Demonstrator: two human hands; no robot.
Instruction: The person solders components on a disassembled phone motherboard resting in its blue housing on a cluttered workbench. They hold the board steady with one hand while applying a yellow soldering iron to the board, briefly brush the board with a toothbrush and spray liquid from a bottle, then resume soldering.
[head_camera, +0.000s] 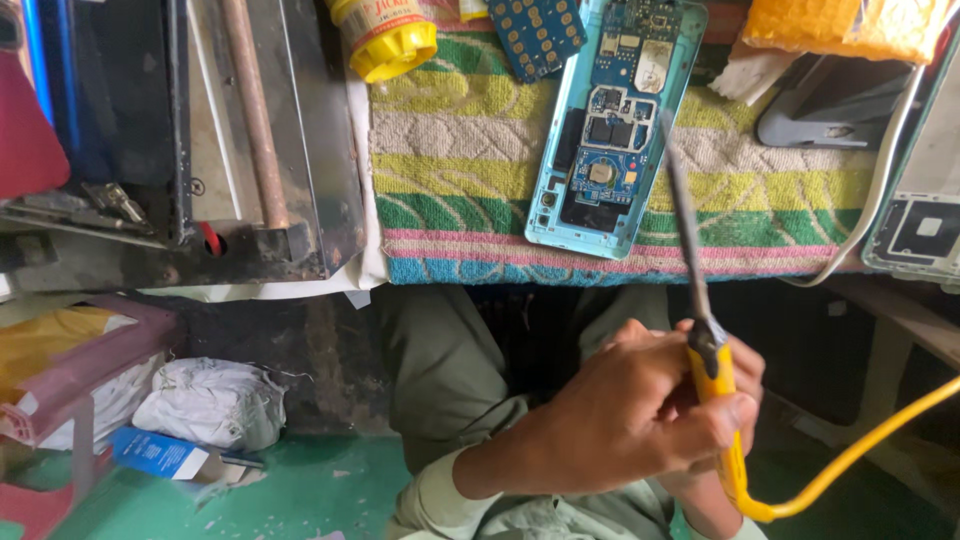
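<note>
**Both hands on the iron**

We clasp the yellow-handled soldering iron (712, 375) with left hand (610, 415) and right hand (735, 385) wrapped together — its dark metal tip points up toward the opened light-blue phone with bare circuit board (610, 130) on the striped towel (460, 190) beyond.

Soldering iron (722, 400) handle, cord yellow; opened phone (610, 130) light blue; towel (470, 160) green-yellow-white-pink striped.
</note>
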